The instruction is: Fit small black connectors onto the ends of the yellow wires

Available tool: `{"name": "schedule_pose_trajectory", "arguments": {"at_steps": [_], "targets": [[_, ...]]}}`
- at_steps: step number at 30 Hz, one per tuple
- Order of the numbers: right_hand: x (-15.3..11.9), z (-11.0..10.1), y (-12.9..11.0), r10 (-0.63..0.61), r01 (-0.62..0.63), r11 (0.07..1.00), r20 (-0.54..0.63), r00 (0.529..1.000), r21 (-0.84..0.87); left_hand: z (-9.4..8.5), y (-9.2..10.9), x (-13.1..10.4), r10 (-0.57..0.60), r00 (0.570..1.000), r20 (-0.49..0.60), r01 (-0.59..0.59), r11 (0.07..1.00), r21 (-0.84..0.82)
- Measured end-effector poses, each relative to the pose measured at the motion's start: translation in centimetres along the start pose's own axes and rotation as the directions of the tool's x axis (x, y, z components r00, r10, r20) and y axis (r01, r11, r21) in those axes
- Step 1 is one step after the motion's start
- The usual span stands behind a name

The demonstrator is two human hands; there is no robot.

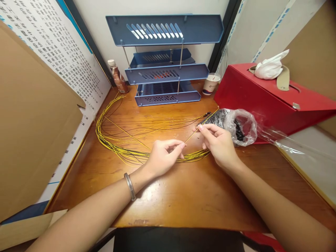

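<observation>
My left hand [168, 154] pinches a thin yellow wire [191, 137] between thumb and fingers, just above the wooden table. Further along the same wire, my right hand [216, 140] closes on it near its tip, which sticks out up and to the right. Between the two hands the wire runs straight. A large loose coil of yellow and black wires [112, 148] spreads over the table behind and to the left of my hands, partly hidden by them. Several wire ends gather at a small black piece [207, 114]. Right behind my right hand lies a clear plastic bag [240, 127] with black items inside.
A blue three-tier tray rack [168, 99] stands at the back. Left of it is a brown drink bottle [118, 77], right of it a paper cup [210, 84]. A red tissue box [246, 94] fills the right side. Cardboard [34, 122] borders the left.
</observation>
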State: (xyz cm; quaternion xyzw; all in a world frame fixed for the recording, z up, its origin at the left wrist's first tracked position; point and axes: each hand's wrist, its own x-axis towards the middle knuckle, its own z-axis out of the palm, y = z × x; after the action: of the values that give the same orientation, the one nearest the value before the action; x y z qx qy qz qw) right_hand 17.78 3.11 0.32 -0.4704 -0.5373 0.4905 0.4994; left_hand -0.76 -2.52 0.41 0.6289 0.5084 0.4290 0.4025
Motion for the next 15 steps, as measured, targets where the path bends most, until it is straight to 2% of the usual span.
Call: {"name": "schedule_pose_trajectory", "arguments": {"at_steps": [2, 6, 8, 12, 15], "targets": [[0.3, -0.2, 0.2, 0.025, -0.025, 1.000, 0.025, 0.999, 0.000, 0.0, -0.1, 0.0, -0.004, 1.000, -0.012, 0.004, 1.000, 0.010], [0.0, 0.2, 0.1, 0.121, -0.106, 0.991, 0.194, 0.973, -0.083, -0.1, -0.2, 0.1, 0.005, 0.999, -0.040, -0.004, 0.999, 0.037], [-0.5, 0.6, -0.3, 0.136, -0.108, 0.986, 0.241, 0.961, -0.124, -0.1, -0.3, 0.1, 0.017, 0.999, -0.039, -0.015, 0.999, 0.049], [-1.4, 1.2, -0.8, 0.103, -0.062, 0.987, 0.285, 0.953, -0.147, -0.1, -0.4, 0.1, 0.046, 0.999, -0.022, -0.044, 0.997, 0.065], [-1.4, 1.3, -0.6, 0.066, -0.031, 0.990, 0.258, 0.964, -0.139, -0.2, -0.5, 0.1, 0.061, 0.998, -0.007, -0.060, 0.995, 0.074]]}}
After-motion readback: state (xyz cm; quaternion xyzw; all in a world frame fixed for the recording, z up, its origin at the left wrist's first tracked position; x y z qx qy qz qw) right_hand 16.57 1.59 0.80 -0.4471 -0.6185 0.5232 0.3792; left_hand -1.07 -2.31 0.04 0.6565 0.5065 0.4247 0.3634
